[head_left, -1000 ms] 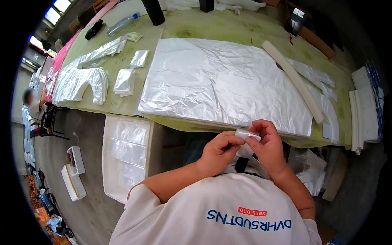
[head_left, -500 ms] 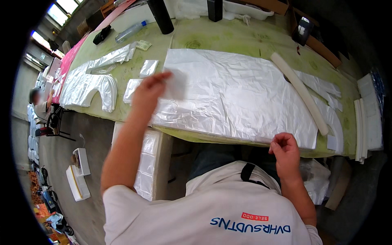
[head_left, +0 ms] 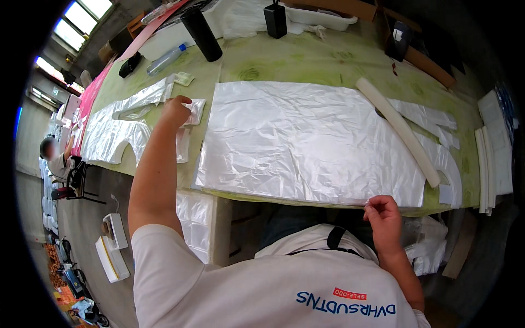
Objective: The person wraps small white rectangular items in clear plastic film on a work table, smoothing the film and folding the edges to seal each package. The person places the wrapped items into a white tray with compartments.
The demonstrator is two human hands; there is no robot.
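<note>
A broad stack of crinkled clear-white plastic sheets (head_left: 295,136) lies flat across the middle of the table. My left hand (head_left: 176,112) is stretched out past its left side, over a small folded plastic packet (head_left: 195,111). Its fingers are curled; whether they grip the packet is hidden. Nearer me, another small packet (head_left: 182,146) lies beside my forearm. At the front edge of the sheets my right hand (head_left: 383,212) is closed, thumb and forefinger pinched on the plastic rim. A pale tube (head_left: 399,130) rests slantwise over the right end of the sheets.
Cut plastic pieces (head_left: 112,134) lie at the left, and more strips (head_left: 432,123) at the right. Along the back stand a black cylinder (head_left: 201,35), a clear bottle (head_left: 165,60) and a black box (head_left: 275,22). A person (head_left: 57,164) sits far left.
My left hand has moved left, off the plastic sheets to the small packets. The right hand stays pinched at the front edge. The whole view has shifted slightly.
</note>
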